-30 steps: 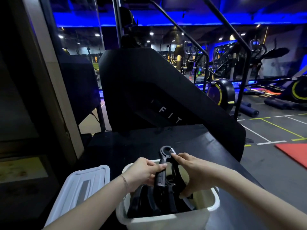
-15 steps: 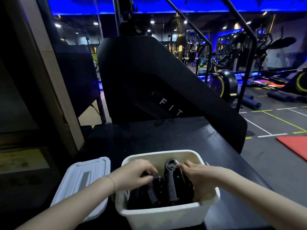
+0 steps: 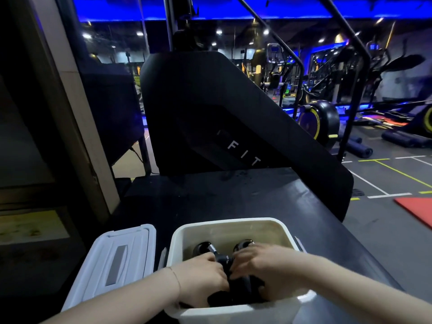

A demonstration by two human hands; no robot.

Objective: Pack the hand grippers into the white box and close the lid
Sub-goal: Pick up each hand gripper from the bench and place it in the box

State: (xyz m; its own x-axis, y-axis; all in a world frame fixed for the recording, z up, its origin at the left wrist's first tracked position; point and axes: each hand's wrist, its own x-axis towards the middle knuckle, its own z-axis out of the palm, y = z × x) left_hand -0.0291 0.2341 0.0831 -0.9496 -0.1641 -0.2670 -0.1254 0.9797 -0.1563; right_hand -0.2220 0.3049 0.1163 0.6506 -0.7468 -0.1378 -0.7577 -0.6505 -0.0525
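Observation:
An open white box (image 3: 233, 224) stands on a black surface close in front of me. Several black hand grippers (image 3: 223, 258) lie inside it; rounded tops and a metal spring show near the far wall. Both hands are down inside the box. My left hand (image 3: 201, 277) is curled over a gripper on the left. My right hand (image 3: 264, 267) is closed over grippers on the right, slightly blurred. Much of the grippers is hidden under the hands. The white lid (image 3: 114, 263) lies flat to the left of the box, apart from it.
The black surface (image 3: 233, 197) runs back to a large black slanted machine panel (image 3: 222, 113) marked FIT. A pillar (image 3: 70, 108) rises at the left. At the right the surface ends above the gym floor, with a red mat (image 3: 418, 209) and exercise machines beyond.
The upright gripper that both hands held above the rim has gone down into the box. Both hands followed it and now sit lower inside.

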